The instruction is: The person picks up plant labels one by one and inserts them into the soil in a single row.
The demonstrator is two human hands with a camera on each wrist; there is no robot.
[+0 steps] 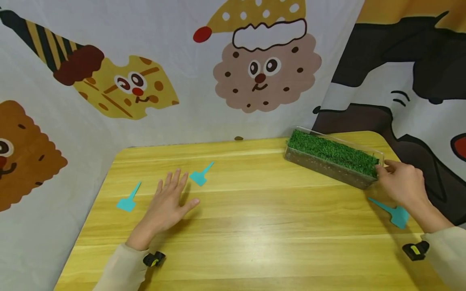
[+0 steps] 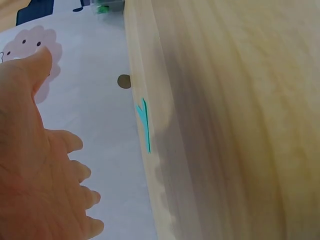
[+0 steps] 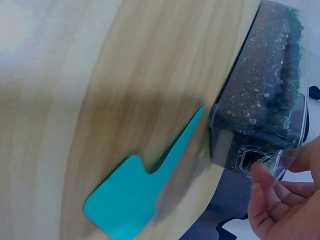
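A clear plastic planter box [image 1: 329, 171] of soil and dense short green grass [image 1: 333, 152] stands at the table's back right. At its right end my right hand [image 1: 402, 182] grips the end wall. In the right wrist view, curled fingertips [image 3: 260, 172] lie at a small opening in that wall. Below this hand lies a teal T-shaped plant label [image 1: 399, 217], its point towards the box. My left hand [image 1: 165, 208] hovers over the table's left half, fingers spread and holding nothing. Two more teal labels lie near it, one to its left [image 1: 126, 203] and another beyond its fingertips [image 1: 199, 178].
The wooden table [image 1: 255, 238] has a rounded back right corner close to the box. Behind it hangs a white cloth [image 1: 196, 121] printed with cartoon biscuits and cheese. Each wrist wears a small black strap [image 1: 416, 250] over a light sleeve [image 1: 445, 250].
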